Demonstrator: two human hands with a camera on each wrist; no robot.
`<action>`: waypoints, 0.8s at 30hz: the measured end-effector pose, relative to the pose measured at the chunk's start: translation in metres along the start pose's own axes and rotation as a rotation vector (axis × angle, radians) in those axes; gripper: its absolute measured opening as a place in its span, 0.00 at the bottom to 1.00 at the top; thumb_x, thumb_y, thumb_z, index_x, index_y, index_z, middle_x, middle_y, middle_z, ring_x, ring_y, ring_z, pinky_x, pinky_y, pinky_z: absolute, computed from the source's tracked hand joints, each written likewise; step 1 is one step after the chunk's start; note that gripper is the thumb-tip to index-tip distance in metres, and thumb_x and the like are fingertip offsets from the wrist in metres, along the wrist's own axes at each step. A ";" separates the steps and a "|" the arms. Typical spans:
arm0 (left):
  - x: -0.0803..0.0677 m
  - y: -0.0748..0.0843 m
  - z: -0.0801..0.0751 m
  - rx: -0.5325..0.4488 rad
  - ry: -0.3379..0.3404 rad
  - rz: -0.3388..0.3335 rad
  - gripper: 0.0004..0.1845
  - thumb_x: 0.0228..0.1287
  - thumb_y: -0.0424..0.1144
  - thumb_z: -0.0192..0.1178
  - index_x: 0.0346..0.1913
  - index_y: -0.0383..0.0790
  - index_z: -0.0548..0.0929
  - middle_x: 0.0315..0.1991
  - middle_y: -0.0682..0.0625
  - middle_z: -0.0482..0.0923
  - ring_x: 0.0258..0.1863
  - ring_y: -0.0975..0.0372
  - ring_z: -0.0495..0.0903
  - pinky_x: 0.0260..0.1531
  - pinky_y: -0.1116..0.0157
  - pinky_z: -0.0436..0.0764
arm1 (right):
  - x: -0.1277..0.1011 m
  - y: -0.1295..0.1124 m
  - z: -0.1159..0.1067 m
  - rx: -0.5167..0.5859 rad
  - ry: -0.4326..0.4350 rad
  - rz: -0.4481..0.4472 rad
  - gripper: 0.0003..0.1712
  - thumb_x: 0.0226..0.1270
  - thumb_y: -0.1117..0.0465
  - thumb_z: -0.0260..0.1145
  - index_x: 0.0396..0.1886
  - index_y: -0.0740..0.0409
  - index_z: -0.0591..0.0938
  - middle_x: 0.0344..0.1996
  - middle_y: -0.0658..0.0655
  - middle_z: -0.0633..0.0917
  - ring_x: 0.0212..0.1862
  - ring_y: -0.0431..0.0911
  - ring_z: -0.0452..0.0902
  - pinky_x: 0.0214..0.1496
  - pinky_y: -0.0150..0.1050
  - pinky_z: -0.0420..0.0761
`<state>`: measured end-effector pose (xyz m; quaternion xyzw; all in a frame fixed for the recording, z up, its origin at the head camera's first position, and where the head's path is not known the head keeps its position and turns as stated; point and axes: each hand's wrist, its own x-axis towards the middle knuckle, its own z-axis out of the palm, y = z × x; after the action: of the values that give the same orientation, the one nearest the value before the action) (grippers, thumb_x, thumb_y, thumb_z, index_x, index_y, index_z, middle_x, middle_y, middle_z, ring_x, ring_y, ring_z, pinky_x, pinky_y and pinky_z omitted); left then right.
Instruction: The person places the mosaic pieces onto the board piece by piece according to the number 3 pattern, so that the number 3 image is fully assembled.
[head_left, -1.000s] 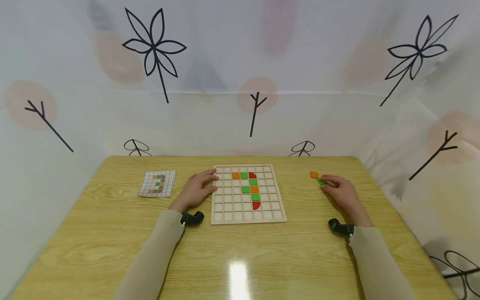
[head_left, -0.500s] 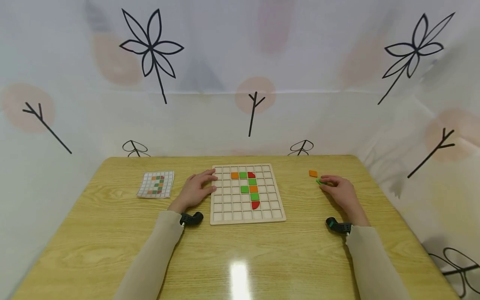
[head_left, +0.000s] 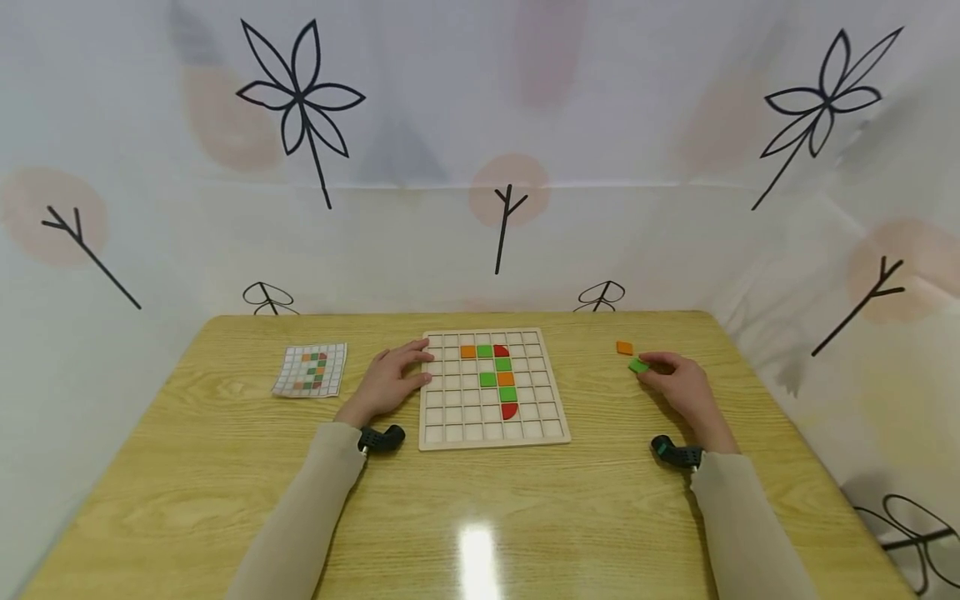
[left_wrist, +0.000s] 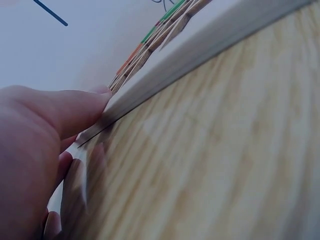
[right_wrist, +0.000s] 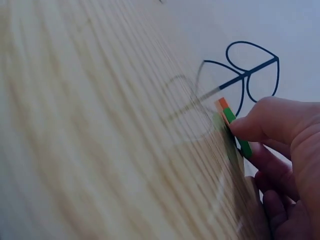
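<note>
A wooden grid board (head_left: 437, 433) lies mid-table, with green, orange and red pieces in some of its squares. My left hand (head_left: 387, 382) rests against the board's left edge, its fingertips touching the rim; the left wrist view has the thumb (left_wrist: 82, 107) against that edge. Over on the right, my right hand (head_left: 681, 385) pinches a green square tile (head_left: 638, 366) between thumb and fingers. From the right wrist view, this tile (right_wrist: 237, 131) is seen edge-on and tilted, close to the tabletop. Just beyond it lies an orange square tile (head_left: 625, 347), apart from the hand.
A small paper card (head_left: 288, 379) printed with a coloured grid pattern lies to the left of my left hand. The wooden table (head_left: 570, 517) ends at a patterned cloth backdrop (head_left: 420, 242) behind and on both sides.
In my right hand, the green tile has turned so that more of its face shows. The left hand still rests at the board, and the view has shifted slightly.
</note>
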<state>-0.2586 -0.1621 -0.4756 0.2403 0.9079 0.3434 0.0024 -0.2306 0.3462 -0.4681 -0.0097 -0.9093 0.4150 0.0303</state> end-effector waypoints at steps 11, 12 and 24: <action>-0.002 0.000 0.000 0.007 -0.001 -0.008 0.20 0.74 0.46 0.58 0.64 0.43 0.79 0.75 0.52 0.61 0.75 0.55 0.57 0.74 0.46 0.44 | -0.002 0.000 -0.005 0.028 -0.076 -0.024 0.29 0.71 0.59 0.64 0.68 0.68 0.74 0.58 0.69 0.76 0.59 0.58 0.71 0.51 0.31 0.73; -0.002 0.000 0.000 0.005 -0.003 -0.008 0.21 0.74 0.46 0.58 0.65 0.43 0.79 0.76 0.52 0.60 0.75 0.55 0.57 0.74 0.46 0.44 | -0.003 0.001 -0.006 0.029 -0.082 -0.025 0.29 0.71 0.59 0.64 0.68 0.68 0.73 0.58 0.70 0.76 0.57 0.58 0.72 0.49 0.29 0.73; 0.000 0.001 -0.001 0.007 0.002 0.009 0.21 0.75 0.46 0.58 0.64 0.42 0.79 0.75 0.50 0.61 0.75 0.54 0.58 0.74 0.45 0.44 | -0.014 -0.012 -0.011 0.038 -0.081 -0.079 0.24 0.71 0.63 0.62 0.65 0.67 0.77 0.60 0.68 0.75 0.51 0.46 0.71 0.40 0.30 0.75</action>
<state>-0.2584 -0.1623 -0.4747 0.2439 0.9081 0.3403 -0.0008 -0.2159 0.3457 -0.4528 0.0439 -0.9013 0.4309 0.0100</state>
